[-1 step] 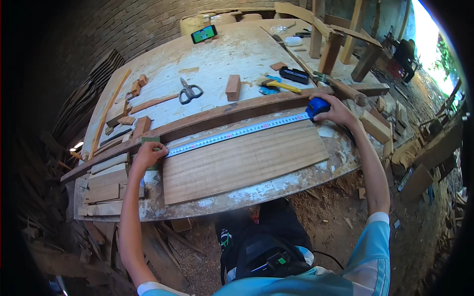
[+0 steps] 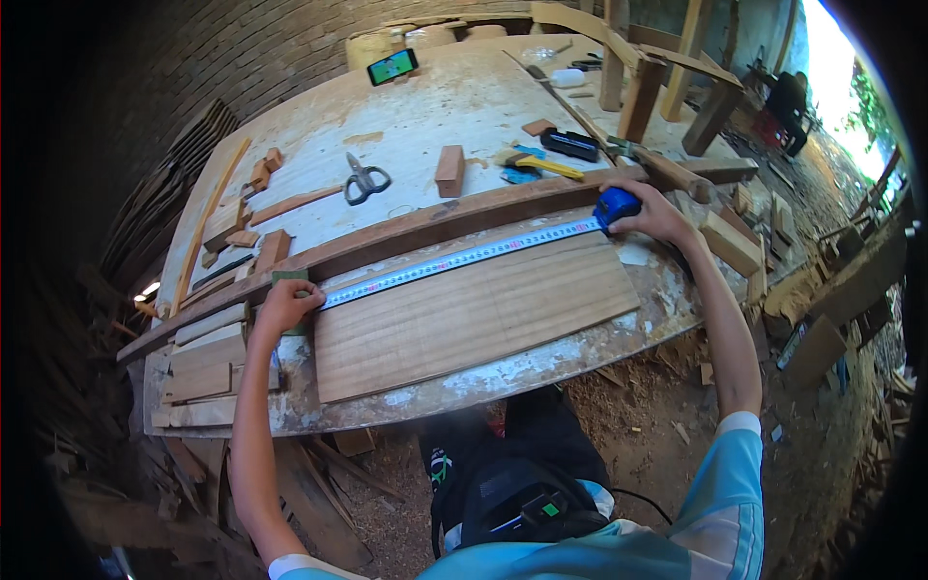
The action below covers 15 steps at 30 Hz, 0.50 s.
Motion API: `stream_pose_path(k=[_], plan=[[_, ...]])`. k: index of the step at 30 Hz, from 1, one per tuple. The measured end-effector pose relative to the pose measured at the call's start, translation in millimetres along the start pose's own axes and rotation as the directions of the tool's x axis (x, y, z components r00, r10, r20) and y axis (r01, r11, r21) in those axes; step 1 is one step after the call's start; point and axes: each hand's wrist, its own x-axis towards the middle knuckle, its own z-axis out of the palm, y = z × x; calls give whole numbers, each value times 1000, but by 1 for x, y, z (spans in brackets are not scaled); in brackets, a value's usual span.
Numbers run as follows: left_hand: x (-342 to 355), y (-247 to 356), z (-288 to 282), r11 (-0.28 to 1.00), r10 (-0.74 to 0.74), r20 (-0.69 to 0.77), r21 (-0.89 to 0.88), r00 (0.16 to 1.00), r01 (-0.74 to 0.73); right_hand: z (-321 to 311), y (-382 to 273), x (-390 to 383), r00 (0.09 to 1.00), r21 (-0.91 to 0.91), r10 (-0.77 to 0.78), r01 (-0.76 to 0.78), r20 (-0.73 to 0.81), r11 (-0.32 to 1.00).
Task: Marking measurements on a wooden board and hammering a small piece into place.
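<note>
A wooden board (image 2: 474, 319) lies flat near the front edge of the workbench. Along its far edge stretches the pale blade of a tape measure (image 2: 454, 261). My left hand (image 2: 287, 304) pinches the blade's end at the board's left far corner, beside a green block (image 2: 291, 280) partly hidden by the fingers. At the right end, my right hand (image 2: 652, 213) is wrapped around the blue tape case (image 2: 616, 206). Just beyond the tape runs a long dark wooden beam (image 2: 425, 227), close to both hands.
Scissors (image 2: 366, 182), an upright wood block (image 2: 449, 172), a yellow-handled tool (image 2: 553, 167) and a black case (image 2: 570, 145) lie beyond the beam. A propped phone (image 2: 392, 67) stands at the back. Wood offcuts (image 2: 198, 380) are stacked at left; thick timbers (image 2: 732, 242) lie at right.
The whole view has shifted slightly. Both hands keep their places on the tape, and the board lies as before.
</note>
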Motion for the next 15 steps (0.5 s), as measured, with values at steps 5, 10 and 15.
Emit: stream_pose_path(k=[5,10,15], plan=[[0,6,1,999,3,14,-36,1000,-2,-1,-3,-1,1000,-24,22,-23,-4,999],[-4,19,-1,999,-19,17,-37,1000,20,-1,7,1,1000,39,28,-28,12,999],[-4,25,-4,999,-31,28,-12,999,32,-1,7,2,995,38,93,-94,43,995]])
